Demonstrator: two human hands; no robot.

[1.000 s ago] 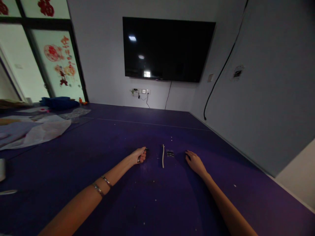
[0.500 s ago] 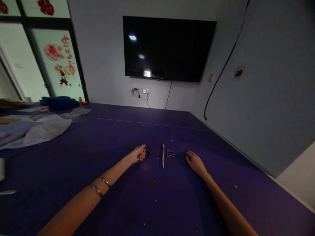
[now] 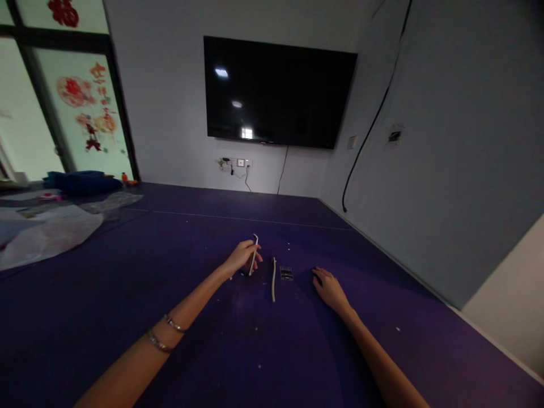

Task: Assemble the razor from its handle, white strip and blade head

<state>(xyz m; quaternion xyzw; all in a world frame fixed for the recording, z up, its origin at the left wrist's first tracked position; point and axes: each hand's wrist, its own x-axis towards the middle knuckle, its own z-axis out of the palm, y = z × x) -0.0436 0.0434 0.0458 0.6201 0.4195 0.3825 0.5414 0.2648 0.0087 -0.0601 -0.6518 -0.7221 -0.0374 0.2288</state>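
Note:
My left hand (image 3: 244, 256) is closed around a slim, pale metallic tool with a bent tip (image 3: 254, 258), held nearly upright just above the purple surface (image 3: 204, 351). Its exact kind is too small to make out. Just right of that hand lies a short length of pale cable (image 3: 273, 283), stretching away from me, with a darker far end. Beside the cable is a small clear packet (image 3: 286, 273) with dark contents. My right hand (image 3: 330, 288) rests palm down on the surface, right of the packet, fingers loosely extended and holding nothing.
A black television (image 3: 278, 90) hangs on the far wall above sockets (image 3: 241, 163). Down the right wall hangs a black cable (image 3: 374, 124). Plastic sheeting (image 3: 55, 235) and a blue cloth bundle (image 3: 80, 181) lie at the left. Small white scraps (image 3: 398, 328) dot the surface.
The tool in my left hand has turned more upright, its bent tip now showing above my fingers. My right hand stays on the surface. The whole view has shifted slightly.

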